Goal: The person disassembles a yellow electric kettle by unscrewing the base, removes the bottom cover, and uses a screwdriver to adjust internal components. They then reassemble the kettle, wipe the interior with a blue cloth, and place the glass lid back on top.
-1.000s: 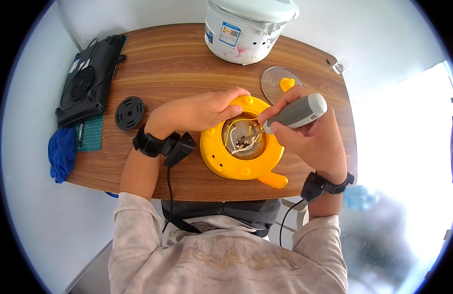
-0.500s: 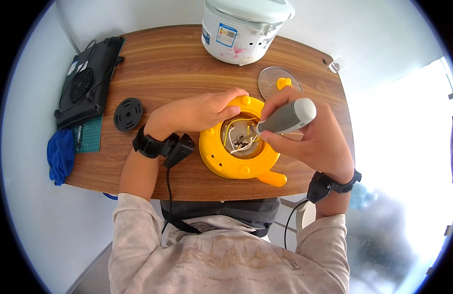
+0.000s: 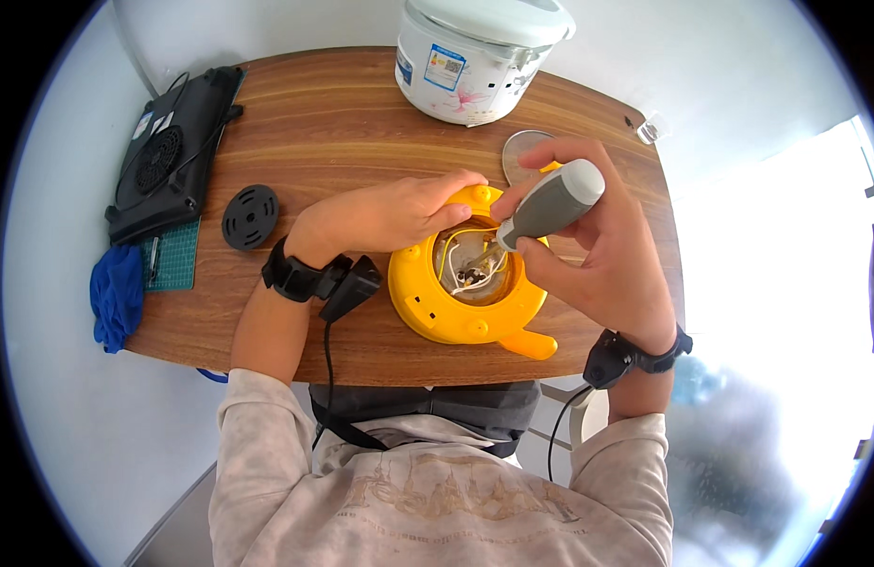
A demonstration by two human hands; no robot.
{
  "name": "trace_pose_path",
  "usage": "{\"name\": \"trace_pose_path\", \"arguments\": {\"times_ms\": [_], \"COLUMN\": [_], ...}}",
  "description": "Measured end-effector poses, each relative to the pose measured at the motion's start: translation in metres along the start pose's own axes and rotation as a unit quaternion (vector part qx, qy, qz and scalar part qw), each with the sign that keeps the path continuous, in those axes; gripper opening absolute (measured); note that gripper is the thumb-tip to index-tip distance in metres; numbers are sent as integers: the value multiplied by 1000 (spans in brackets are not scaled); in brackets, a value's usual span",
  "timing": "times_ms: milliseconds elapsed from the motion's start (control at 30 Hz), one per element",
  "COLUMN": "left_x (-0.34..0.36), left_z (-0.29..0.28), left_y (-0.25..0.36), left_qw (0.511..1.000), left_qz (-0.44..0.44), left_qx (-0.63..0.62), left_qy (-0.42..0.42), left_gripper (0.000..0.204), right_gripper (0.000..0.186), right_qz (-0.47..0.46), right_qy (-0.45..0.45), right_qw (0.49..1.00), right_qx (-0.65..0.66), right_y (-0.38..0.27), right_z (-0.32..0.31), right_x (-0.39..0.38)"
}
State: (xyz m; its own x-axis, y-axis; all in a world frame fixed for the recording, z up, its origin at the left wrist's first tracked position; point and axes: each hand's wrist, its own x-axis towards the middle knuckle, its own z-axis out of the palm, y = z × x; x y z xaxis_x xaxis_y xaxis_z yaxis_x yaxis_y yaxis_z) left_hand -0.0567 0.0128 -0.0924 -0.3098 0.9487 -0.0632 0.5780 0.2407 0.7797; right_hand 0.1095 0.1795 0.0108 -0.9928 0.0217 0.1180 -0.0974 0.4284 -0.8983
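A yellow electric pot lies bottom up at the table's near middle, its short handle pointing to the near right. Inside its round opening show white and yellow wires and a metal plate. My left hand grips the pot's far left rim, thumb on top and fingers stretched along the edge. My right hand holds a grey screwdriver by its thick handle between thumb and fingers, some fingers partly lifted. The screwdriver's shaft slants down to the wiring; its exact tip contact is hard to make out.
A slotted black disc lies left of my left hand. Farther left are a black appliance, a green mat and blue cloth. A white rice cooker stands at the back, a glass lid before it, partly hidden.
My right hand's fingers have loosened and spread on the screwdriver handle, which has shifted and turned slightly. The left hand stays on the pot. The whole view has shifted a little.
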Motion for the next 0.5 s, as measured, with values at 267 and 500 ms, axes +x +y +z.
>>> {"name": "trace_pose_path", "arguments": {"times_ms": [267, 500], "left_x": [-1, -3], "left_z": [0, -7], "left_y": [2, 14], "left_qw": [1000, 999], "left_qz": [-5, -44], "left_qx": [-4, 1], "left_qy": [0, -25], "left_gripper": [49, 48], "right_gripper": [54, 48], "right_qz": [-30, -32], "right_qy": [-21, -1], "right_qw": [999, 999], "right_qx": [19, 14], "right_y": [5, 7], "right_z": [-3, -5], "right_x": [9, 16]}}
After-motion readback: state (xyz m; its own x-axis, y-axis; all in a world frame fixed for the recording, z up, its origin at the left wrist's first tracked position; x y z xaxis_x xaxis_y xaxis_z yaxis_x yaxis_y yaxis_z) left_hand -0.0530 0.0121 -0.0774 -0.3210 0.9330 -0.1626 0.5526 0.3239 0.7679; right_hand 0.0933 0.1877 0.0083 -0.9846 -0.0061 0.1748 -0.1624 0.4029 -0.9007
